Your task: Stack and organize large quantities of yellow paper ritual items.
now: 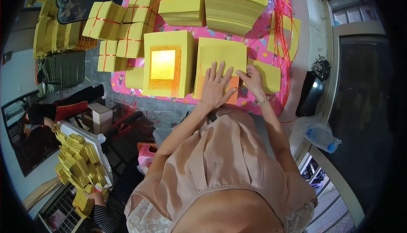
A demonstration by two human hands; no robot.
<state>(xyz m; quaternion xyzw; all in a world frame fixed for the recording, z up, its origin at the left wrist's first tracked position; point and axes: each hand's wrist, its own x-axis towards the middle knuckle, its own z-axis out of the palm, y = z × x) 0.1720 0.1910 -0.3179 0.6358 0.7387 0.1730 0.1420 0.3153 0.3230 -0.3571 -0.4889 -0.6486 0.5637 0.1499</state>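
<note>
A squared stack of yellow paper (221, 53) lies at the near edge of the table, with an orange patch (232, 96) on its near right part. My left hand (217, 86) rests flat on top of it, fingers spread. At the stack's right edge is my right hand (253, 80), its thumb and fingers closed in a pinch on the yellow paper; how many sheets they hold is hidden. Just left stands another yellow stack (185, 48) bearing a shiny gold square (163, 64). Partly behind my right hand lies a lower yellow stack (269, 77).
Two tall yellow stacks (235, 10) stand farther back on the pink patterned tablecloth (199, 31). Bundles tied with red string (137, 33) sit left, loose red strands (280, 29) right. At lower left, a person's hand (96, 198) touches yellow bundles. A plastic bag (311, 133) is at right.
</note>
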